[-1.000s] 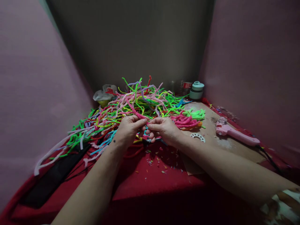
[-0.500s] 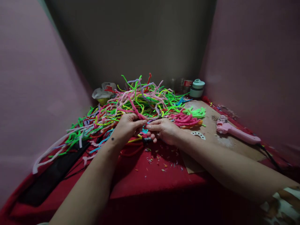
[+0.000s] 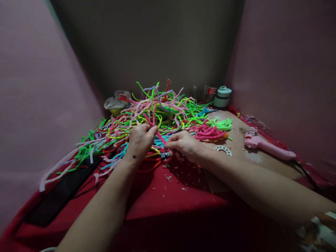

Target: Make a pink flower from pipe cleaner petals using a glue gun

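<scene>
A big tangle of coloured pipe cleaners (image 3: 157,112) covers the back of a red cloth-covered table (image 3: 168,199). My left hand (image 3: 140,141) is closed, pinching a hot pink pipe cleaner (image 3: 153,126) that runs up into the pile. My right hand (image 3: 183,145) is closed just to its right, fingers pinched at the lower end of that pink pipe cleaner, low over the cloth. Small dark-tipped pliers (image 3: 165,154) lie under my right fingers; whether they are gripped is unclear.
A pink glue gun (image 3: 265,145) lies on brown cardboard (image 3: 246,161) at the right, its cord trailing off. A small bundle of pink and green pieces (image 3: 212,130), a white curved piece (image 3: 223,149), a pale green jar (image 3: 222,97), a plastic bag (image 3: 117,103), a black strip (image 3: 60,196).
My hands have drawn slightly apart. The left hand has lifted and turned with the pink pipe cleaner; the right has dropped lower toward the pliers. The view shifted a little.
</scene>
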Demonstrator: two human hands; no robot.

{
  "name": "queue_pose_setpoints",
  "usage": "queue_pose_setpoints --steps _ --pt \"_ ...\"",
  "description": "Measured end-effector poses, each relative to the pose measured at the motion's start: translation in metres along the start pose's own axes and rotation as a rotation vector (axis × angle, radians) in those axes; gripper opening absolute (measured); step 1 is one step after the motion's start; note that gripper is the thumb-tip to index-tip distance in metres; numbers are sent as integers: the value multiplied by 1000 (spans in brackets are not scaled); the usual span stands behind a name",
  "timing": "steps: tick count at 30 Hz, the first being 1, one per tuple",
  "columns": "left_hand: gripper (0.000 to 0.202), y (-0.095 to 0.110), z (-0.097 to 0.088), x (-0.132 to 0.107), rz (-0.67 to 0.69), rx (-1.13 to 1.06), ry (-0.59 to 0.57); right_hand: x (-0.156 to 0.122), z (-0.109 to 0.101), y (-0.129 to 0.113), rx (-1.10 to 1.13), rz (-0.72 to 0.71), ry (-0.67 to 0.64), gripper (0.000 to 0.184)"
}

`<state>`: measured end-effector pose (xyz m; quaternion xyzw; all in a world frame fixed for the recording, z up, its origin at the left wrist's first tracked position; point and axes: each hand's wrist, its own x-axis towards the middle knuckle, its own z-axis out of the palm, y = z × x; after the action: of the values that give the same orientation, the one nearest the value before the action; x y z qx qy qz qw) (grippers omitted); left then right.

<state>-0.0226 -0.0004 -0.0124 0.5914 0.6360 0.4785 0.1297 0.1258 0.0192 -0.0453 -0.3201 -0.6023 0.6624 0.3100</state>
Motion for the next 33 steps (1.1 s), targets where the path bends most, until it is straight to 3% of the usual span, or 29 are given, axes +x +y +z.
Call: queue_pose_setpoints --steps 2,5,7,16,27,33 --pt "28 1 -1 0 -79 -119 -92 0 0 0 70 3 28 19" --pt "27 0 -3 -1 -204 -344 -346 1 0 0 150 -9 88 16" --pt "27 -1 -4 -2 -241 -395 -426 2 -2 0 172 -2 94 15" --pt "23 -6 -2 -2 -284 -612 -470 5 -8 0 448 70 -108 16" --pt "25 -4 0 -5 -235 -531 -470 6 -8 2 525 101 -69 7" --pt "24 -5 0 -4 -230 -422 -461 9 -7 9 458 7 -115 7"
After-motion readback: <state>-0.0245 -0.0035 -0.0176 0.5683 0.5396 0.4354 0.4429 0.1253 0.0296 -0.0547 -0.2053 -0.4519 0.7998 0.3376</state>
